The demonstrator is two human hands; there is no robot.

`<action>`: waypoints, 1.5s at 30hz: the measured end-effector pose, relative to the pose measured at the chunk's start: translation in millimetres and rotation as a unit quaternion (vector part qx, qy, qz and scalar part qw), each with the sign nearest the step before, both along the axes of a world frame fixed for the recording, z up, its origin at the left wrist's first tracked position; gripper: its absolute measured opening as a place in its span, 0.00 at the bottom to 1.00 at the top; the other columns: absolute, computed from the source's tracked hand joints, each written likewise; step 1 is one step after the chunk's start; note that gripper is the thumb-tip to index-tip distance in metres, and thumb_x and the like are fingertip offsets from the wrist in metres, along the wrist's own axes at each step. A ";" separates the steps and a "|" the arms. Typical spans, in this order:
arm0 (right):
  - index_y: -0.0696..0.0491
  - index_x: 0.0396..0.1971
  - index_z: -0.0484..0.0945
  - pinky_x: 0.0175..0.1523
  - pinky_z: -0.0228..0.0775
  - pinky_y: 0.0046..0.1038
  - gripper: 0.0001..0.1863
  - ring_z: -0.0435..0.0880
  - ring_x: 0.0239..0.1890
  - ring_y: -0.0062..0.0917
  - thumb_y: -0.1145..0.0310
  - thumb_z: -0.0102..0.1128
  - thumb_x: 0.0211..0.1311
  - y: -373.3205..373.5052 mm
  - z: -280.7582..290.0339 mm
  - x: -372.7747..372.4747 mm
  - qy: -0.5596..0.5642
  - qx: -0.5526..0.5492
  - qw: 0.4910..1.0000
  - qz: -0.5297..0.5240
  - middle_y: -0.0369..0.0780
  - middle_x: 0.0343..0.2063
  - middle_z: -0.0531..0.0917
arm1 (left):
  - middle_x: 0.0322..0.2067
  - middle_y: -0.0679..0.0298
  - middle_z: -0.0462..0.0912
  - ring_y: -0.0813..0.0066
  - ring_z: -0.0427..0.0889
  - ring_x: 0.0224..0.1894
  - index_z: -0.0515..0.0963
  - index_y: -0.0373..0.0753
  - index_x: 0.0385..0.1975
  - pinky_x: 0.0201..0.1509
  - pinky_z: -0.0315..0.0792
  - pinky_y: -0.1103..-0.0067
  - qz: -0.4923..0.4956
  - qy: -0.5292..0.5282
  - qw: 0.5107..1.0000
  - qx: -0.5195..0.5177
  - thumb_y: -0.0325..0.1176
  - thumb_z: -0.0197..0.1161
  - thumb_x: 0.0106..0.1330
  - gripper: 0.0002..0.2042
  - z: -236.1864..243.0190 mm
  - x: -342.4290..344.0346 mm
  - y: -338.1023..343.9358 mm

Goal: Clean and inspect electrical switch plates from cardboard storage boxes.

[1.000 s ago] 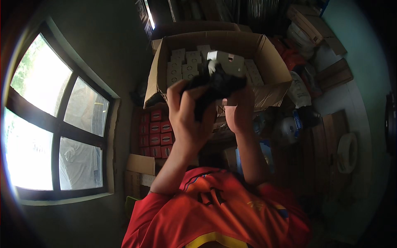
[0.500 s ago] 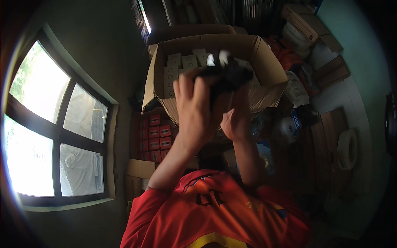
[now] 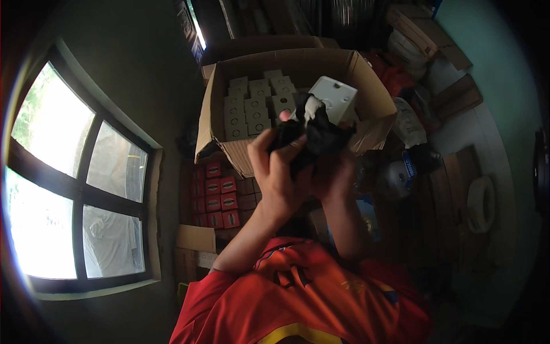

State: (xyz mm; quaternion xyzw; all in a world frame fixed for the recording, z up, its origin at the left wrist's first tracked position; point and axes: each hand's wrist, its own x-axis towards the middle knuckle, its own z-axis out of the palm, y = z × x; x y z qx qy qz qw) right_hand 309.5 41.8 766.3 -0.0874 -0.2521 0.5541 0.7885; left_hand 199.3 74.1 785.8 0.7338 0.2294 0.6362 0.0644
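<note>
A bunched black cloth (image 3: 326, 133) with a whitish patch is gathered between my two hands above the near side of a cardboard carton. My left hand (image 3: 278, 169) is closed round the cloth's left side, fingers curled. My right hand (image 3: 335, 179) is closed at the cloth's lower right; its fingers are dim and partly covered. Right behind the cloth, a white rectangular box (image 3: 339, 92) with small holes near its edges shows tilted, its lower part covered. It seems to be held along with the cloth, though the grip on it is hidden.
The open cardboard carton (image 3: 375, 94) holds rows of small pale boxes (image 3: 256, 109) with round marks. Below it at left are stacked small red boxes (image 3: 213, 186). A window (image 3: 74, 183) fills the left side. Bags, cartons and a white ring-shaped roll (image 3: 480, 204) lie at right.
My hands and the black cloth have come down a little toward me. The white box now shows broadly above the cloth, where only small white parts were visible before.
</note>
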 end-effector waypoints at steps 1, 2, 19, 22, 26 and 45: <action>0.43 0.77 0.50 0.67 0.75 0.37 0.36 0.75 0.68 0.32 0.51 0.54 0.78 0.2 0.9 -0.6 0.028 -0.024 0.999 0.030 0.41 0.66 0.72 | 0.55 0.41 0.72 0.45 0.76 0.57 0.80 0.35 0.48 0.62 0.71 0.60 0.007 -0.002 1.000 0.002 0.28 0.66 0.58 0.17 -0.9 -1.1 0.4; 0.45 0.77 0.51 0.69 0.73 0.36 0.35 0.74 0.68 0.32 0.52 0.54 0.78 -3.8 -0.4 -6.5 -0.027 -0.006 0.999 -0.026 0.40 0.66 0.72 | 0.54 0.42 0.73 0.45 0.76 0.57 0.80 0.35 0.47 0.62 0.71 0.61 0.028 -0.008 0.999 -0.043 0.26 0.66 0.57 0.16 -1.8 -3.0 2.7; 0.52 0.78 0.53 0.74 0.59 0.66 0.36 0.62 0.74 0.60 0.48 0.45 0.80 -45.5 34.3 100.0 -0.093 -0.011 0.992 -0.081 0.52 0.74 0.63 | 0.44 0.57 0.77 0.67 0.77 0.46 0.74 0.31 0.46 0.54 0.71 0.68 0.185 -0.242 0.941 -0.149 0.43 0.52 0.80 0.18 -29.3 -135.8 22.0; 0.54 0.77 0.55 0.70 0.70 0.60 0.36 0.69 0.72 0.52 0.47 0.43 0.81 -21.7 64.0 132.7 -0.261 -0.114 0.945 -0.159 0.51 0.71 0.69 | 0.45 0.51 0.78 0.60 0.79 0.48 0.75 0.31 0.44 0.56 0.72 0.66 0.083 -0.190 0.966 -0.152 0.36 0.57 0.70 0.13 -44.8 -121.3 11.4; 0.45 0.79 0.53 0.71 0.68 0.40 0.39 0.70 0.72 0.36 0.58 0.61 0.74 39.1 83.8 162.3 -0.604 -0.152 0.755 -0.205 0.42 0.69 0.70 | 0.48 0.45 0.77 0.50 0.79 0.50 0.80 0.34 0.43 0.56 0.74 0.65 -0.055 -0.023 0.988 -0.145 0.27 0.65 0.55 0.15 -45.8 -95.2 13.2; 0.60 0.59 0.70 0.55 0.79 0.38 0.47 0.86 0.52 0.43 0.42 0.79 0.48 254.0 16.2 269.0 -0.951 -0.224 0.159 0.142 0.52 0.48 0.86 | 0.48 0.44 0.77 0.56 0.79 0.46 0.78 0.31 0.39 0.54 0.74 0.68 0.011 0.002 0.986 -0.164 0.24 0.59 0.51 0.14 -33.3 -39.1 73.9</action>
